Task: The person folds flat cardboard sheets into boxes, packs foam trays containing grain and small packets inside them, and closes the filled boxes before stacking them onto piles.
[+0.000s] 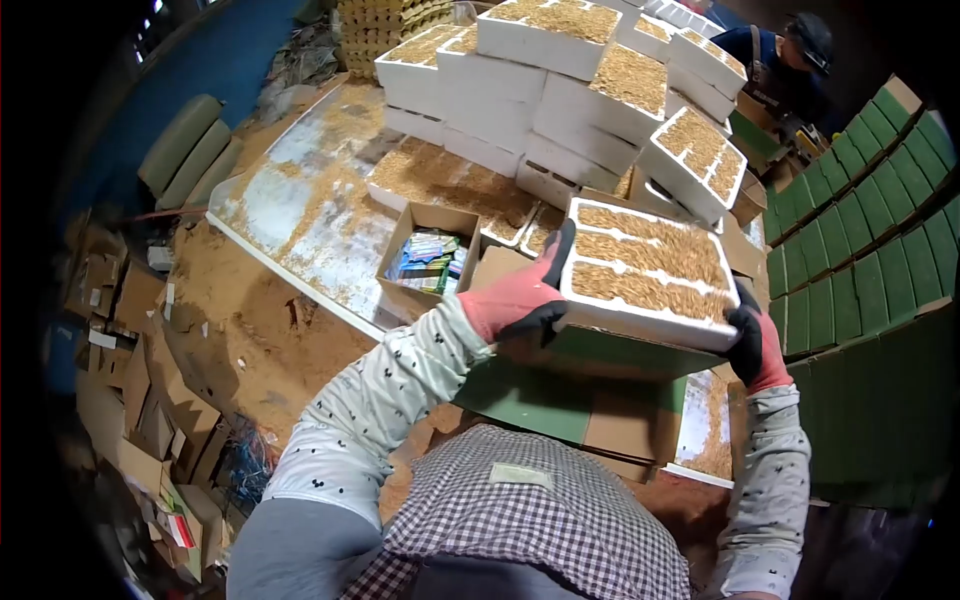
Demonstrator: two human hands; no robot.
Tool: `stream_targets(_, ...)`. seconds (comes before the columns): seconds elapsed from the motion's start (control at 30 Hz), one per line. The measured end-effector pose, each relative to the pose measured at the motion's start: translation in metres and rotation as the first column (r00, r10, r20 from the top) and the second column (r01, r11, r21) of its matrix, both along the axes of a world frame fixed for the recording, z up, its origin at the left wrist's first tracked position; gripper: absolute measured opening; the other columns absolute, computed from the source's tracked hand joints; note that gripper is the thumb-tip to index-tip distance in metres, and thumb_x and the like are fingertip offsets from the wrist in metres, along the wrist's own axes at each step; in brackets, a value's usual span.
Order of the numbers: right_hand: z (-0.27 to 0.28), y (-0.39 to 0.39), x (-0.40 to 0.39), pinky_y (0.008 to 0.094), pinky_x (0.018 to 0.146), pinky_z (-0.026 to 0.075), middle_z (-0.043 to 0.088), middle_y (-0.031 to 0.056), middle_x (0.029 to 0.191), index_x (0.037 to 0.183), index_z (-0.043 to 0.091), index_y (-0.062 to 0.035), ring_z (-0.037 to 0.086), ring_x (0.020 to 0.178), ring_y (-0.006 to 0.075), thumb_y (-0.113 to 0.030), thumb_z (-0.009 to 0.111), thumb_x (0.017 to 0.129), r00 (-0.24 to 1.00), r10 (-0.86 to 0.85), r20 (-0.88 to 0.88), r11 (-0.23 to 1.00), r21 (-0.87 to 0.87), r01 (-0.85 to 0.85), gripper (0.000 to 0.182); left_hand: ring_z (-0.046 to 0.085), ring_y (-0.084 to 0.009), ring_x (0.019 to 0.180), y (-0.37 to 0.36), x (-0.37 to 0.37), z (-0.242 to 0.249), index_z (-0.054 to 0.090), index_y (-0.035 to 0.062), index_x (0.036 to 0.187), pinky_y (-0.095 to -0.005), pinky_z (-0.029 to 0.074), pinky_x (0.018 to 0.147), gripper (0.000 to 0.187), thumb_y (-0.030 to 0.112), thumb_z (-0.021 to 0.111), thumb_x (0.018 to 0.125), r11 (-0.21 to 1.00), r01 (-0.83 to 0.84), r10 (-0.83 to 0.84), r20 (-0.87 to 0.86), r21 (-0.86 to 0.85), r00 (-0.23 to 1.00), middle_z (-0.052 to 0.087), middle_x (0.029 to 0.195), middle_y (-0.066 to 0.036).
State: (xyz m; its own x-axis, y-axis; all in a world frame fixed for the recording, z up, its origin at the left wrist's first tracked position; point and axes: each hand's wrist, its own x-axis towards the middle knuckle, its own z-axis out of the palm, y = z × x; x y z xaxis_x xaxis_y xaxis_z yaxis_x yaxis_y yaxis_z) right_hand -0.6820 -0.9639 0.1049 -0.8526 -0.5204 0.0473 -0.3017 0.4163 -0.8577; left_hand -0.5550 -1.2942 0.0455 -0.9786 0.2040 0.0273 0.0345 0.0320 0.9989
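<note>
A white foam box (650, 262) filled with tan, husk-like bedding in divided rows is held between my two gloved hands. My left hand (530, 295), in a red and black glove, grips its left end. Wrapped round the right end is my right hand (752, 340), gloved the same way. The foam box is over a green and brown cardboard carton (560, 400), overlapping its upper part in this view. Just left of the foam box, a small open carton (428, 216) holds several colourful packets (432, 258).
Stacked white foam boxes (490, 95) stand at the back, one tilted box (697, 160) nearer. Green cartons (860, 240) line the right side. A person (770, 60) bends at the back right. Flattened cardboard (165, 400) lies at left beside the husk-strewn white table (300, 200).
</note>
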Motion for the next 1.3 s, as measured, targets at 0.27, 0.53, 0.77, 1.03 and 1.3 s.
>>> stream_targets(0.27,0.022,-0.03,0.049,0.0424,0.085,0.047,0.06,0.0243,0.096,0.113,0.045,0.004,0.056,0.097,0.0412,-0.014,0.071,0.068,0.968,0.25,0.002,0.628,0.761,-0.164,0.055,0.051,-0.0165,0.105,-0.055,0.042,0.015,0.046,0.0016,0.127,-0.0264,0.042,0.088,0.043,0.021,0.054,0.09,0.951,0.011,-0.071,0.183,0.31,0.981,0.049,0.122,-0.01)
stream_targets(0.53,0.003,-0.025,0.011,0.0332,0.071,0.049,0.062,0.0129,0.087,0.113,0.056,-0.0024,0.061,0.079,0.021,-0.035,0.06,0.082,0.931,0.211,-0.298,0.895,0.441,-0.062,0.045,0.059,-0.0254,0.093,-0.179,0.005,-0.169,0.06,0.0076,0.101,-0.0369,0.046,0.082,0.034,0.025,0.059,0.071,-0.147,-0.195,0.007,-0.198,-0.97,0.98,0.062,0.094,-0.012)
stream_targets(0.77,-0.23,0.137,-0.128,0.0273,0.08,0.047,0.061,0.0092,0.102,0.119,0.054,-0.0001,0.059,0.087,0.0167,-0.031,0.066,0.081,0.634,-0.725,0.269,0.587,-0.239,0.773,0.05,0.06,-0.0267,0.087,-0.154,0.009,-0.106,0.062,0.0102,0.087,-0.0373,0.047,0.075,0.027,0.026,0.07,0.067,-0.223,-0.099,0.275,-0.161,-0.97,0.948,0.063,0.088,-0.01)
stream_targets(1.03,-0.146,0.137,-0.149,0.0455,0.088,0.042,0.058,0.0257,0.11,0.119,0.047,0.003,0.054,0.104,0.0406,-0.021,0.056,0.082,0.576,-0.763,-0.292,0.6,0.011,0.8,0.045,0.058,-0.0254,0.093,0.039,-0.026,0.067,0.06,0.0077,0.104,-0.0375,0.047,0.081,0.044,0.008,0.072,0.061,0.445,-0.291,-0.102,-0.371,-0.847,0.923,0.062,0.095,-0.011)
stream_targets(1.3,0.053,0.016,0.002,0.0368,0.061,0.045,0.059,0.0074,0.077,0.09,0.062,-0.007,0.056,0.068,0.0289,-0.009,0.071,0.065,0.419,-0.039,-0.907,0.98,0.047,0.194,0.026,0.037,-0.0355,0.123,0.059,-0.024,0.106,0.03,0.0099,0.137,-0.0408,0.028,0.104,0.1,0.033,0.082,0.055,0.429,-0.74,0.081,-0.794,-0.518,0.602,0.036,0.134,-0.022)
